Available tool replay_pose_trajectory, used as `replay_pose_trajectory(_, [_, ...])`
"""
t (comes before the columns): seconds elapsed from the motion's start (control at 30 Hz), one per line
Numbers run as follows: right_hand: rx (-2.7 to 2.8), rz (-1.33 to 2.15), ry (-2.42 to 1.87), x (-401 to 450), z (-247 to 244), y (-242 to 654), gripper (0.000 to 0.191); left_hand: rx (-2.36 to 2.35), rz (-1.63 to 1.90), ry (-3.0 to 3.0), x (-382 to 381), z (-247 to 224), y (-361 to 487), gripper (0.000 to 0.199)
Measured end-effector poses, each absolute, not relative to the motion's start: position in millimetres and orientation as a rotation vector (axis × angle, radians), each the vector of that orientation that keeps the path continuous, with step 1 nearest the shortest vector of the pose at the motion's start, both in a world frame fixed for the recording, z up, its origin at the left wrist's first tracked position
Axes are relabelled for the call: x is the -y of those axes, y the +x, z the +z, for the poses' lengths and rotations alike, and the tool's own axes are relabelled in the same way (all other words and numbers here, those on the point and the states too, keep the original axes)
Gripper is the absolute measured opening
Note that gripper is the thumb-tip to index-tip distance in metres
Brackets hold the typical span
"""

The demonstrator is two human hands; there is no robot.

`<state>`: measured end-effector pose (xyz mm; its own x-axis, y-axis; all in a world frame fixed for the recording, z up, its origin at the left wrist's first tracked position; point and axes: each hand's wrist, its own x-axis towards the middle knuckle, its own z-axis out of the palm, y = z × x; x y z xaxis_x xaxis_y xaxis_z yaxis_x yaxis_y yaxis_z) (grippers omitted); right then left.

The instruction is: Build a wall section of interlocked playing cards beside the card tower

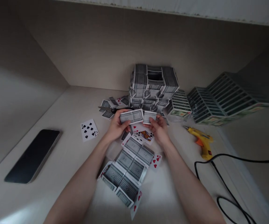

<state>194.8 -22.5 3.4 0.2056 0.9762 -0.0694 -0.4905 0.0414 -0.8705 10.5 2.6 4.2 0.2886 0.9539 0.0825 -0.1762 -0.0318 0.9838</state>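
Note:
My left hand is closed on a playing card, its grey patterned back towards me and the thumb across its lower edge. In my right hand a smaller, folded-looking card piece is pinched, its edge close against the left one. Below both hands lies a panel of joined playing cards, backs up, with some edges bent upward. Loose face-up cards sit between the hands and the panel. Just behind rises a box-like structure of cards with an opening in its top.
A black phone and a seven of spades lie at left. Black scissors rest on cut cards behind my left hand. At right are a yellow glue gun, its black cord and several stacked card decks.

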Motion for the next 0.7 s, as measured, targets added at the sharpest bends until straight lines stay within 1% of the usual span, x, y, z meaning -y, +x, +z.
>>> replay_pose_trajectory(0.4, [0.781, 1.249, -0.947, 24.4, -0.3, 195.6, 0.033, -0.793, 1.029, 1.231, -1.7, 5.3, 7.4, 0.04])
replay_pose_trajectory(0.7, [0.836, 1.293, -0.993, 26.6, 3.5, 196.7, 0.049, -0.776, 0.984, 1.216, -2.2, 9.0, 3.8, 0.038])
